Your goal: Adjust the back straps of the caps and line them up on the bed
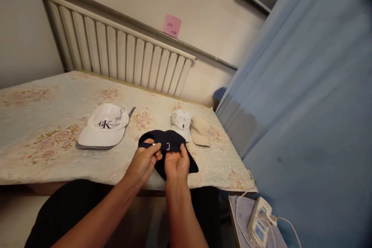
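Observation:
A dark baseball cap (171,138) is held over the near edge of the bed, its back strap and small metal buckle facing me. My left hand (145,159) pinches the strap between thumb and fingers, left of the buckle. With the thumb on the rim and the fingers under it, my right hand (176,162) grips the cap right of the buckle. The cap's brim points down and to the right, partly behind my right hand. Just beyond the cap sit a small white cap (180,120) and a beige cap (200,130), side by side.
A white cap with CK lettering (106,124) rests to the left on the flowered cover (58,104). Behind stands a radiator (122,46). A blue curtain (305,104) hangs at the right, above a power strip (260,224) with cables on a small stand.

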Action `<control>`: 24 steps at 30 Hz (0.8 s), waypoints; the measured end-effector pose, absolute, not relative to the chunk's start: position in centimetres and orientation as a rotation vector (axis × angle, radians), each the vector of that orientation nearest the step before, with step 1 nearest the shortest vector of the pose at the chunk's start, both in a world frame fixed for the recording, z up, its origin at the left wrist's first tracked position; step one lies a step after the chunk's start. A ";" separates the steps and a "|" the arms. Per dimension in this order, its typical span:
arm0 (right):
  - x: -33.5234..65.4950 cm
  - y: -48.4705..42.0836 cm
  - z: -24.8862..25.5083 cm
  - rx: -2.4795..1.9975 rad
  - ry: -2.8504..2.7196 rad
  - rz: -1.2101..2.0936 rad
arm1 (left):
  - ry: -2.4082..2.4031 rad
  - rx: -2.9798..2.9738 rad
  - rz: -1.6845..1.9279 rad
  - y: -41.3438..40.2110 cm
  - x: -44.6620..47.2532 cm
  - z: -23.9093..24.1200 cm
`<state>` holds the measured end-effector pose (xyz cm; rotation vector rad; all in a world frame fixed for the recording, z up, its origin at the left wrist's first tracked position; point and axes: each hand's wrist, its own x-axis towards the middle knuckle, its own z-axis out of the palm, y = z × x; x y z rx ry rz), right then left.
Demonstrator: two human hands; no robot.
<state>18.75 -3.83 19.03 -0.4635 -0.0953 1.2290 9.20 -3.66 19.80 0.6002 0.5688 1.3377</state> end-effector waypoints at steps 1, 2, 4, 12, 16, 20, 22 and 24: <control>19.1 -3.9 19.0 -0.456 -0.087 1.219 | 0.542 0.546 1.352 -3.5 9.2 19.6; 19.4 -3.9 18.9 -0.451 -0.085 1.211 | 0.518 0.497 1.362 -3.4 9.2 19.3; 19.6 -4.1 18.8 -0.445 -0.098 1.197 | 0.471 0.411 1.369 -3.2 9.4 19.0; 19.0 -5.0 17.8 -0.476 -0.161 1.109 | 0.233 0.249 1.292 -3.4 11.1 18.9; 19.2 -5.3 17.6 -0.483 -0.164 1.115 | 0.285 0.173 1.261 -3.1 11.4 18.7; 20.0 -5.3 17.6 -0.452 -0.137 1.160 | 0.349 0.106 1.268 -3.0 11.6 18.7; 20.7 -5.1 17.6 -0.453 -0.130 1.170 | 0.345 0.085 1.266 -2.9 11.4 18.7; 21.4 -5.0 17.6 -0.457 -0.113 1.163 | 0.346 0.060 1.260 -2.7 11.0 18.6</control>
